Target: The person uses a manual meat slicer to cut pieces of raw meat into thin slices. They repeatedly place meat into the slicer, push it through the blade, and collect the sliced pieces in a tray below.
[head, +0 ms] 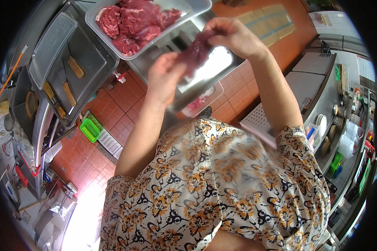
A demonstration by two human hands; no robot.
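A strip of raw red meat (pixel 196 51) hangs between my two hands above a stainless steel work surface (pixel 157 70). My left hand (pixel 165 75) pinches its lower left end, blurred here. At the upper right end, my right hand (pixel 234 36) grips it between thumb and fingers. Just beyond my left hand, a clear plastic tub (pixel 95 29) holds several large pieces of raw red meat (pixel 138 23). Below the edge of the steel surface, partly hidden, a clear container (pixel 220 89) has small bits of meat in it.
To the left, a metal basin (pixel 94 59) carries wooden-handled knives (pixel 69 94) and a clear plastic lid (pixel 51 50). A green plastic basket (pixel 90 130) is lower, by a floor drain grate (pixel 108 145). Along the right runs a crowded counter with white plates (pixel 321 124).
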